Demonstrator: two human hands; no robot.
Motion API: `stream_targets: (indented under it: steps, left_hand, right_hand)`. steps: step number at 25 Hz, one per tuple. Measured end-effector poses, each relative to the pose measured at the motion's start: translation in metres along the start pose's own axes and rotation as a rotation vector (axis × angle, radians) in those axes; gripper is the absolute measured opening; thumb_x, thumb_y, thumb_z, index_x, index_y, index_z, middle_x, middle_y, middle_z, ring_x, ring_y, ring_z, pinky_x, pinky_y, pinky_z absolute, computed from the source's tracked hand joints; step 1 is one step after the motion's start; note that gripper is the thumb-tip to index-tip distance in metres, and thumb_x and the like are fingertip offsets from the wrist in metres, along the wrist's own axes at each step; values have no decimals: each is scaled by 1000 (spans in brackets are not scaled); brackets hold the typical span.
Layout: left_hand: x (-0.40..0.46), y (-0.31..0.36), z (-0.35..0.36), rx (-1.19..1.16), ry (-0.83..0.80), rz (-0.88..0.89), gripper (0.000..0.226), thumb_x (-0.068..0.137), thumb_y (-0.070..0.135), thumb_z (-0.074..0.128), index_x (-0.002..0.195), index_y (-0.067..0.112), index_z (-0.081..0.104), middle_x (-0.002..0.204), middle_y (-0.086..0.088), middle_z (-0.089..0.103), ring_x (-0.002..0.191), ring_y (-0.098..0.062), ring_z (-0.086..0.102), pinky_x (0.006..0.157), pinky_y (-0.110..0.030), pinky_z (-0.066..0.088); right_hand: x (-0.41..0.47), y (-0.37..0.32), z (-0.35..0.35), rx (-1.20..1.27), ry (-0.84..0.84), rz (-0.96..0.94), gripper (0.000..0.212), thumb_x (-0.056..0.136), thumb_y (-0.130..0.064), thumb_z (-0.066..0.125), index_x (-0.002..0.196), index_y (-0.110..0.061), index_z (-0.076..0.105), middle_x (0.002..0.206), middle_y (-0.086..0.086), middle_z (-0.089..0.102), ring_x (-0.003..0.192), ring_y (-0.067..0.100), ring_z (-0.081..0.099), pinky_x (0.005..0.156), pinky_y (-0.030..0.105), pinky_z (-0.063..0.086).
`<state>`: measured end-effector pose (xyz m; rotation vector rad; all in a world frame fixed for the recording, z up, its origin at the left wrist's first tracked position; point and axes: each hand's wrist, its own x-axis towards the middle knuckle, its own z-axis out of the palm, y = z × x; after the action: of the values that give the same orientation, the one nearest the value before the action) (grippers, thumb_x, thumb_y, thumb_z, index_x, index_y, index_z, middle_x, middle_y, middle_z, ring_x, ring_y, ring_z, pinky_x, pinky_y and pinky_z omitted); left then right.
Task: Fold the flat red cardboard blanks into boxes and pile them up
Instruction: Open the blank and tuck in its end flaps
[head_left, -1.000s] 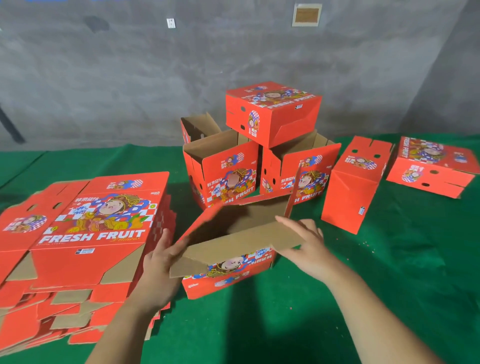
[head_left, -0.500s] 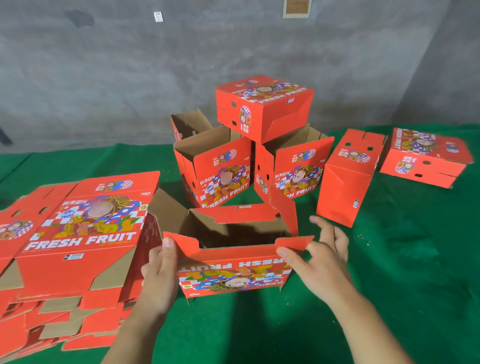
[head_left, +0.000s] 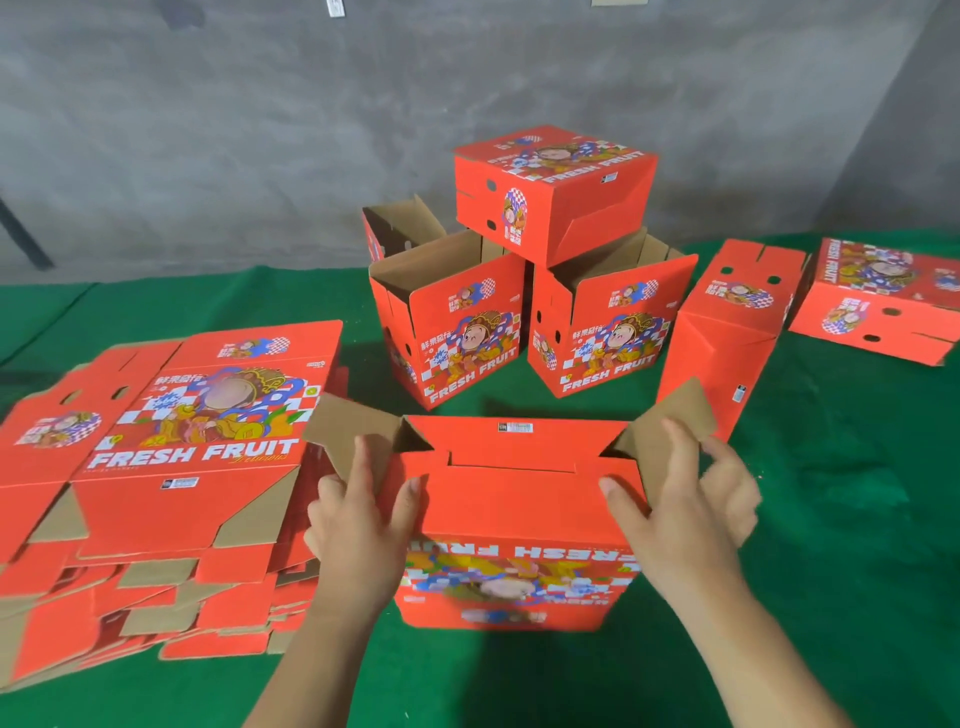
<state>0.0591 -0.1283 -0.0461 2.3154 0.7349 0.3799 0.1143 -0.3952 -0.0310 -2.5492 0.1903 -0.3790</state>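
Red box near centre of counter: base closure under way. Left hand, right hand each grip it, thumbs pressing near flap. Next, likely: tuck brown side flaps.

Green felt-like cloth covering lies over the whole work surface, with creases at the far left. Rough grey concrete wall stands along the far side. Small white rectangular tag is fixed on it at top centre-left. Dark slanted bar leans at the far left, against the wall.
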Motion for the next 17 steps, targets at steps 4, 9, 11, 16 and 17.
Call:
stream_targets:
  steps: [4,9,11,16,17]
  left_hand:
    - [-4,-6,7,14,44,13,77,99,51,59,164,32,23,111,-3,32,109,-36,40,98,-49,31]
    - [-9,-9,9,4,76,44,77,99,49,60,164,31,23,115,-6,37,111,-34,39,99,-48,30]
    - [-11,-9,7,-8,78,39,77,99,50,58,164,31,22,115,-4,36,113,-34,39,99,-47,28]
    - [-24,-14,8,-74,101,152,82,94,62,43,165,27,21,119,-4,38,110,-28,34,92,-35,18]
    - [-26,-17,9,-94,114,156,81,96,64,42,165,28,20,118,-2,37,110,-27,34,93,-35,17]
  right_hand:
    - [-21,-26,5,-34,94,-393,62,78,-28,78,138,-28,60,138,7,46,127,39,41,105,52,32]
    - [-35,-52,14,-337,-187,-449,57,93,-58,40,137,-27,61,119,-5,55,118,24,49,112,45,29]
    - [-31,-56,12,-408,-262,-437,76,92,-67,26,157,-29,35,134,-7,53,132,21,39,118,47,18]
    - [-11,-51,-15,-454,-290,-379,83,88,-80,13,159,-37,21,134,-15,59,129,21,34,105,45,17]
    - [-8,-48,-22,-473,-291,-373,85,87,-81,10,158,-38,24,133,-15,60,128,20,36,104,45,18]
